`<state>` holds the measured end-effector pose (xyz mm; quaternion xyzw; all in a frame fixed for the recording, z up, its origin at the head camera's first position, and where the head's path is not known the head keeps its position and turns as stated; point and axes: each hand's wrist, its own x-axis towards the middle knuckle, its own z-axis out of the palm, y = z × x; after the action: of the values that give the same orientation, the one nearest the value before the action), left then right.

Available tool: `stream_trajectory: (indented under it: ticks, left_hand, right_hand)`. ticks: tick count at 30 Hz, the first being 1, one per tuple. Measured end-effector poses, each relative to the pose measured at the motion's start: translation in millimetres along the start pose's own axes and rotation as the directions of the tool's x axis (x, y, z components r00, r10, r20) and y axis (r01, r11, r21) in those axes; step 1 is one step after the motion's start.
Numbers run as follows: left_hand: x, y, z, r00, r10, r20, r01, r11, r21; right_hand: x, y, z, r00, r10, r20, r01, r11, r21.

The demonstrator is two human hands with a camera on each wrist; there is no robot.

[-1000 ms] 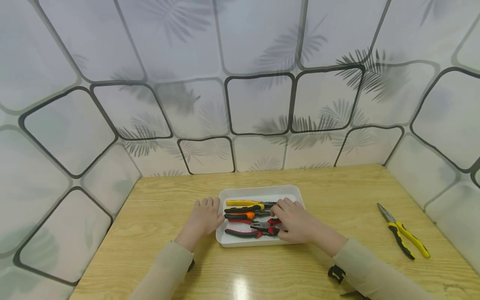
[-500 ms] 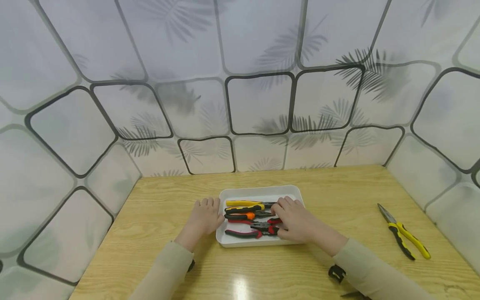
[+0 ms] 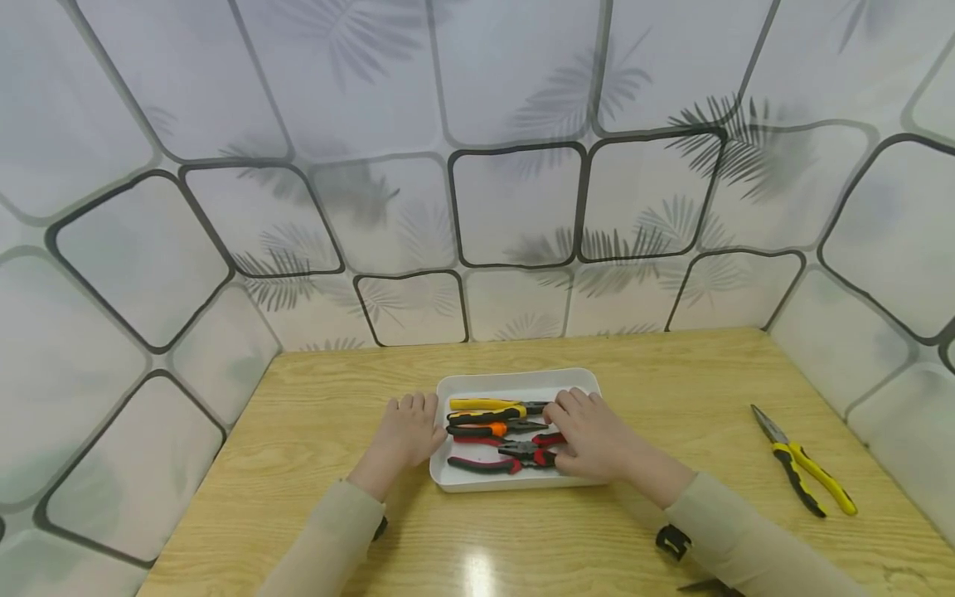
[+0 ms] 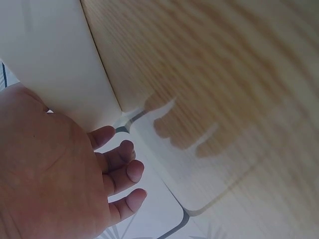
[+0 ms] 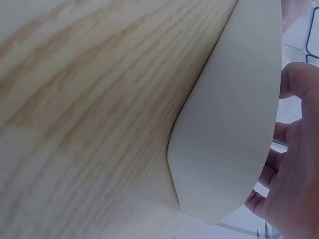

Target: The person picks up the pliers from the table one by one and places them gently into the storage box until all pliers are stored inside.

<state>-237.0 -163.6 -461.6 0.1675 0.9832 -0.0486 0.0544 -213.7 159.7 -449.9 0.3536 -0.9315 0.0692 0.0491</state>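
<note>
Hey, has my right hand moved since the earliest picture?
Yes, slightly: your right hand has shifted right against the white tray, uncovering more of the orange-and-black pliers.

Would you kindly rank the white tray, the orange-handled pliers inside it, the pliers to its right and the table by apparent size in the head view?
1. Table
2. White tray
3. Pliers right of the tray
4. Orange-handled pliers

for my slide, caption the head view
Right hand over a white tray of pliers, left hand at its left rim.
</note>
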Motion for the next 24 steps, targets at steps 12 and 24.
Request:
stream_trajectory:
  ticks: [12,24]
  left_hand:
    - [0.4,0.1,2.3,1.000,0.000,-0.007,0.000,1.000,-0.009]
    - [-0.4,0.2,0.1,1.000,0.006,-0.010,-0.006,1.000,0.003]
  right_hand:
    - [-4.1,3.1,-1.7,1.000,-0.007,-0.002,0.007,1.000,-0.007]
    - [-9.6,9.6,0.4,0.999,0.011,-0.053,-0.012,1.000,-0.023]
